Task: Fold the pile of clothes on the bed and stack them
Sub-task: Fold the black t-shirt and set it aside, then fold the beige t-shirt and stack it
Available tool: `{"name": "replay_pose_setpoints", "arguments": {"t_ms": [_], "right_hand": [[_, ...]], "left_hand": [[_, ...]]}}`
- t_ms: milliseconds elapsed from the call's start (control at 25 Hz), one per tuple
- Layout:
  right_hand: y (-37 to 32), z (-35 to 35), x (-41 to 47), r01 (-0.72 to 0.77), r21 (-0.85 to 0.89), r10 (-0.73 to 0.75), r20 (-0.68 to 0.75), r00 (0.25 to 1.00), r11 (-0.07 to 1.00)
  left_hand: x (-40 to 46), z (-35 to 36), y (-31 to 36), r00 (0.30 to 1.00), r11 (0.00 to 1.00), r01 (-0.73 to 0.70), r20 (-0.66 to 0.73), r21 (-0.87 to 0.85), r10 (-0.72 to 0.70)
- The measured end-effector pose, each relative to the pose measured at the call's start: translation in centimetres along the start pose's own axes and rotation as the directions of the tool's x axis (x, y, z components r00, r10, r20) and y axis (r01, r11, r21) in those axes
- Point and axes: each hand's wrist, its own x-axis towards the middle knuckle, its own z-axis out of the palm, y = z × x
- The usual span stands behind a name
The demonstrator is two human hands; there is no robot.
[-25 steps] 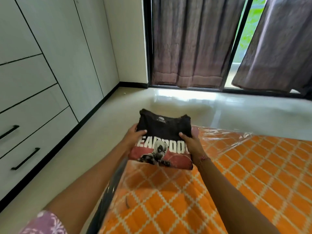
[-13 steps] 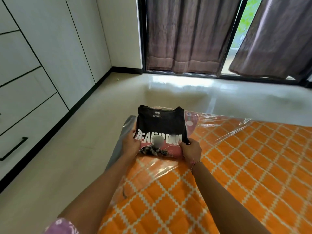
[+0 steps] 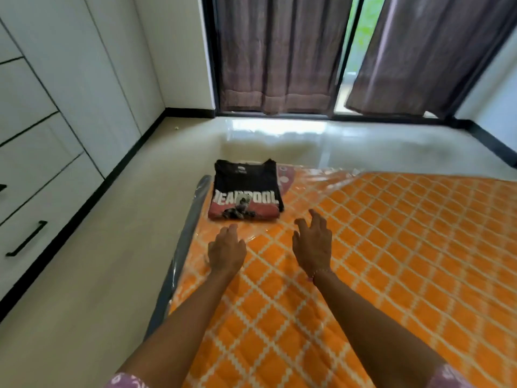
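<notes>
hands released folded shirt (image 3: 246, 191) | left hand (image 3: 226, 252), right hand (image 3: 313, 243) empty, spread

Home bedroom: patterned mattress (image 3: 391, 247), built-in wardrobe (image 3: 56, 107), curtains (image 3: 279, 51) over glass door.

A folded T-shirt (image 3: 246, 190) lies on the mattress's (image 3: 377, 247) far-left corner, at 12 o'clock from two hands. The left hand (image 3: 227, 252) and right hand (image 3: 313, 243) hover just short of it, side by side. Cupboards (image 3: 56, 107) stand at 9 o'clock, curtains (image 3: 279, 51) beyond at 12.
</notes>
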Motion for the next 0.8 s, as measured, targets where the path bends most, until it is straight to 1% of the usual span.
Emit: {"name": "replay_pose_setpoints", "arguments": {"t_ms": [80, 160, 280, 440, 520, 600, 720, 800], "right_hand": [[1.7, -3.3, -3.6, 0.030, -0.090, -0.025, 0.047, 0.999, 0.995], [3.6, -6.6, -6.5, 0.030, -0.161, -0.027, 0.020, 0.999, 0.987], [6.6, -11.6, -10.8, -0.011, -0.196, 0.011, -0.001, 1.000, 0.981], [11.2, -17.4, -15.6, -0.025, -0.225, 0.019, -0.028, 0.999, 0.974], [14.8, -20.6, -18.1, -0.047, -0.273, 0.028, -0.073, 0.997, 0.961], [18.7, -23.5, -20.3, -0.110, -0.286, 0.090, -0.083, 0.992, 0.952], [25.1, -26.9, -24.1, -0.203, -0.334, 0.169, -0.130, 0.977, 0.920], [28.9, -29.0, -26.5, -0.254, -0.379, 0.220, -0.132, 0.966, 0.890]], "left_hand": [[-4.1, 0.4, 2.9, 0.996, 0.998, -0.060, 0.065, 0.007, 0.059], [-7.4, 0.4, 6.1, 0.989, 0.991, -0.126, 0.076, -0.036, 0.128], [-12.0, -0.1, 10.4, 0.970, 0.969, -0.241, 0.029, -0.057, 0.243], [-17.1, 0.0, 15.9, 0.930, 0.927, -0.367, -0.026, -0.081, 0.366], [-19.9, 1.2, 19.5, 0.905, 0.899, -0.426, -0.024, -0.107, 0.426], [-22.7, 2.5, 23.4, 0.874, 0.866, -0.484, -0.014, -0.127, 0.487], [-27.3, 5.3, 29.0, 0.802, 0.801, -0.588, 0.044, -0.115, 0.595], [-29.9, 7.4, 32.6, 0.759, 0.761, -0.637, 0.075, -0.119, 0.647]]}}
